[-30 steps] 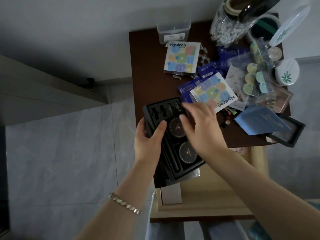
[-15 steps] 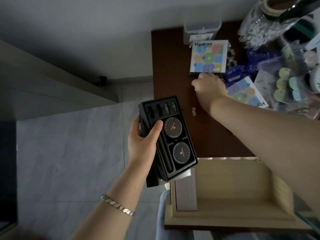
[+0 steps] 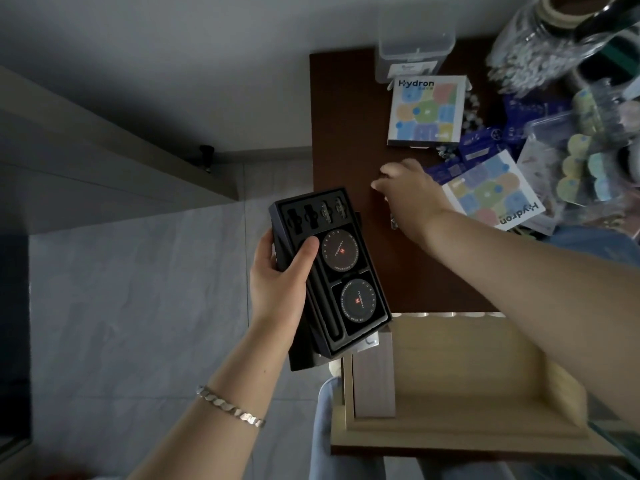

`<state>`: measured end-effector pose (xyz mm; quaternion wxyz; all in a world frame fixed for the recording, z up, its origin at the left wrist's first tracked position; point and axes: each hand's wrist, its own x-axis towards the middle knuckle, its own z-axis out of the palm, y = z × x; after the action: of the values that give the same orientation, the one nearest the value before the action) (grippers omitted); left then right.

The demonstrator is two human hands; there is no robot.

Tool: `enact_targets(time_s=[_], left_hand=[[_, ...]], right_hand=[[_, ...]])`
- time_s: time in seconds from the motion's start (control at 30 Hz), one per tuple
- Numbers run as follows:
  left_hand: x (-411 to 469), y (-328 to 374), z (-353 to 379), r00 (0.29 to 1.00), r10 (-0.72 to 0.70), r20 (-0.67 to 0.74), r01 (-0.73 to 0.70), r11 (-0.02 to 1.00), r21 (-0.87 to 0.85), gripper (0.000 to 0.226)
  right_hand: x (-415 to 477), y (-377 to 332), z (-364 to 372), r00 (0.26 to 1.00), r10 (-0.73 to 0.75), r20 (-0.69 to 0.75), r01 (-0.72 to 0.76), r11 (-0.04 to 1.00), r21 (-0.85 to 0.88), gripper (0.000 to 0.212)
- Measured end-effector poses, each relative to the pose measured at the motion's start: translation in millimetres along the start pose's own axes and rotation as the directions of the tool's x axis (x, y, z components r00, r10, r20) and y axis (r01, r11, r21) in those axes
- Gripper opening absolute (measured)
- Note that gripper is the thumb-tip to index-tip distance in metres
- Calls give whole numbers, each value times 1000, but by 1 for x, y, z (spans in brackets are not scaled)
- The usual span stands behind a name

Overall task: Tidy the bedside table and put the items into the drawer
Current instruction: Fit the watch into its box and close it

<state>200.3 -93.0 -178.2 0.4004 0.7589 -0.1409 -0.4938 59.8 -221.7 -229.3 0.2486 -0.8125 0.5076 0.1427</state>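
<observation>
Most of the tidying is left, by our reading. Table, upper right of frame, carries the upper Hydron box, the lower Hydron box, blue sachets, a glass jar, a clear plastic box and more clutter toward the right edge.

Drawer, lower right, pulled open; a pale block at its left side is all we make out inside.

Black case mid-frame, off the table's left edge, overlapping the drawer's upper-left corner, not in the drawer.

Left hand grips it from the left, thumb laid over the top face, the rest wrapped beneath.

Right hand reaches over the table, just left of the lower Hydron box, knuckles up, fingers bent toward the wood. Whether they pinch anything we cannot tell. Small metal piece lies just below that hand.
</observation>
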Motion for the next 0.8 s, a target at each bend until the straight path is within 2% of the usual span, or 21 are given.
enact_targets(time_s=[0.07, 0.13, 0.2, 0.23, 0.27, 0.33, 0.4, 0.43, 0.47, 0.5, 0.53, 0.6, 0.67, 0.73, 0.8], left_hand=[[-1, 0, 0, 1000, 2, -1, -2, 1000, -1, 22], [-2, -1, 0, 1000, 3, -1, -3, 1000, 5, 22], [-3, -2, 0, 1000, 1, 1, -1, 1000, 8, 22], [-4, -3, 0, 1000, 0, -2, 0, 1000, 8, 22], [-5, -4, 0, 1000, -5, -7, 5, 1000, 10, 22], [-6, -5, -1, 1000, -21, -14, 21, 1000, 14, 23], [-8, -5, -1, 999, -33, -15, 33, 999, 11, 23], [-9, -5, 0, 999, -35, -16, 35, 999, 10, 22], [-9, -6, 0, 999, -35, -16, 36, 999, 13, 21], [-10, -6, 0, 999, -35, -15, 35, 999, 15, 22], [-11, -6, 1, 999, -36, -12, 36, 999, 18, 22], [-12, -7, 1, 999, -37, -8, 37, 999, 28, 23], [-12, -7, 1, 999, -36, -14, 37, 999, 34, 23], [-13, -7, 1, 999, -32, -16, 32, 999, 42, 22], [-15, -6, 2, 999, -30, -15, 31, 999, 43, 21]], right_hand=[[3, -3, -6, 999, -33, -6, 32, 994, -101, 33], [3, -2, -4, 1000, -26, -16, 25, 998, -57, 31], [-5, -3, 1, 986, 140, -86, -117, 965, 234, 26], [-9, -3, 5, 963, 249, -103, -189, 896, 403, 27], [-15, -5, 9, 937, 344, -57, -253, 783, 568, 30], [-30, -12, 17, 862, 481, 160, -387, 421, 820, 31], [-40, -16, 21, 723, 576, 383, -489, 35, 871, 23], [-42, -16, 22, 671, 595, 442, -492, -88, 866, 20], [-43, -16, 24, 644, 612, 460, -479, -147, 865, 18], [-42, -14, 26, 643, 625, 442, -469, -135, 873, 17], [-40, -14, 28, 658, 636, 404, -472, -71, 879, 17], [-35, -15, 29, 703, 645, 300, -488, 131, 863, 9], [-29, -16, 31, 755, 629, 186, -492, 355, 795, 24], [-25, -16, 33, 804, 587, 97, -495, 570, 656, 33], [-25, -14, 37, 852, 521, 51, -490, 760, 428, 33]])
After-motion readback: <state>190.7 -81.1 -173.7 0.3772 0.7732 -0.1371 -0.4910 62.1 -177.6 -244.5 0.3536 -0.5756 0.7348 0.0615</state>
